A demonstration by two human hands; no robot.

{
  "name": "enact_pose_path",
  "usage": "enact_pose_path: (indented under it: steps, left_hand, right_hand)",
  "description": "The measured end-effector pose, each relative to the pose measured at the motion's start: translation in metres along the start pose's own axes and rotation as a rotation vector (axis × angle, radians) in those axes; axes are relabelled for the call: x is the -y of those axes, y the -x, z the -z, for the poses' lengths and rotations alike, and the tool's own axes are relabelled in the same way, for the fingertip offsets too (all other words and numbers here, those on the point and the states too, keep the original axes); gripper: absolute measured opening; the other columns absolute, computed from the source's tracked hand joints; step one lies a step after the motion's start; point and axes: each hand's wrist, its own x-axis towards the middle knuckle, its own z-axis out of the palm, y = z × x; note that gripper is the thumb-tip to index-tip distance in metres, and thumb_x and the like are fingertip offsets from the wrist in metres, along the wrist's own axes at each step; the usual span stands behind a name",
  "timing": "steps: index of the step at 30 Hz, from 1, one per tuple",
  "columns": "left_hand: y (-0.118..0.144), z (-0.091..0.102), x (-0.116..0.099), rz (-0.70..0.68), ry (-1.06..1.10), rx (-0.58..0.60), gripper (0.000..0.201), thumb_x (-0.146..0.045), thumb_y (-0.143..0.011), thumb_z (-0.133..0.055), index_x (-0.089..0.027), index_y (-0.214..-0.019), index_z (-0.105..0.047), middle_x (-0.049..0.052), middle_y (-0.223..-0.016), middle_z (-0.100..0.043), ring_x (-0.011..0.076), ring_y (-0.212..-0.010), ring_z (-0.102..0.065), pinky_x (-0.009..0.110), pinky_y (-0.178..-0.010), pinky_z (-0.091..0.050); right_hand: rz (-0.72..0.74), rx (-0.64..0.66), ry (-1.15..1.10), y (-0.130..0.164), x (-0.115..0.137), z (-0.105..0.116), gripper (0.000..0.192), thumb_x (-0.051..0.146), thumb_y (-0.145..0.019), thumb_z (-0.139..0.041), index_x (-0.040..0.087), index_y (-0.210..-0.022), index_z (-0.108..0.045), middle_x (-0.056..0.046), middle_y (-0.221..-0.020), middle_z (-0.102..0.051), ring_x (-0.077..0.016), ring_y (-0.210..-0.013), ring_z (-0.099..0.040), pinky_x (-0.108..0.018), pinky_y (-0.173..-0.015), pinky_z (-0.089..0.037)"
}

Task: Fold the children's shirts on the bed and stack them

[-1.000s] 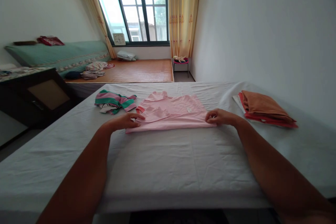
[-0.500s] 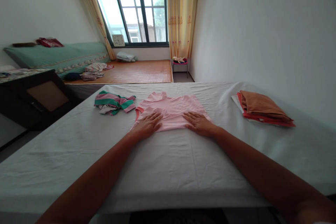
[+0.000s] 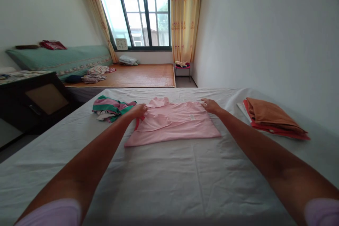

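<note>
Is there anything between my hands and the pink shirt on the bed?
Nothing visible. The left hand and right hand already rest on the far corners of the pink shirt; the striped garment lies to its left.

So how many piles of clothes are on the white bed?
3. A pink shirt lies flat in the middle under both hands, a striped heap is to its left, and a folded orange stack sits by the wall.

Home bedroom, bed [image 3: 169, 183], curtained window [image 3: 143, 17]

text: none legible | clock [image 3: 121, 43] face: too small to read
</note>
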Motion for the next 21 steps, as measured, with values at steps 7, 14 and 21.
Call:
enact_pose_path:
  steps: [7, 14, 21]
  left_hand:
    - [-0.049, -0.022, -0.012, 0.120, 0.165, 0.011, 0.037, -0.024, -0.081, -0.057, -0.013, -0.115, -0.063, 0.016, -0.121, -0.065, 0.0252, -0.116, -0.058, 0.031, -0.098, -0.041]
    - [-0.063, -0.018, -0.027, 0.195, 0.478, 0.009, 0.036, -0.028, -0.067, -0.067, -0.011, -0.099, -0.068, 0.007, -0.079, -0.071, 0.0228, -0.079, -0.067, 0.030, -0.070, -0.052]
    - [-0.005, 0.030, -0.026, -0.170, 1.072, 0.052, 0.043, -0.038, -0.064, -0.068, -0.011, -0.098, -0.070, 0.005, -0.077, -0.070, 0.0196, -0.071, -0.065, 0.032, -0.069, -0.051]
  right_hand:
    - [-0.011, 0.000, -0.016, -0.047, 0.007, -0.028, 0.043, 0.020, -0.087, -0.054, 0.018, -0.129, -0.061, -0.009, -0.131, -0.061, -0.0222, -0.119, -0.057, -0.030, -0.100, -0.042]
    - [-0.037, 0.033, -0.110, -0.060, 0.011, -0.020, 0.022, 0.029, -0.079, -0.061, 0.020, -0.090, -0.076, -0.005, -0.084, -0.075, -0.0196, -0.078, -0.067, -0.025, -0.069, -0.049]
    - [0.210, -0.245, -0.690, -0.003, -0.005, 0.019, 0.019, 0.032, -0.072, -0.062, 0.017, -0.082, -0.068, -0.003, -0.081, -0.070, -0.0175, -0.078, -0.063, -0.029, -0.073, -0.050]
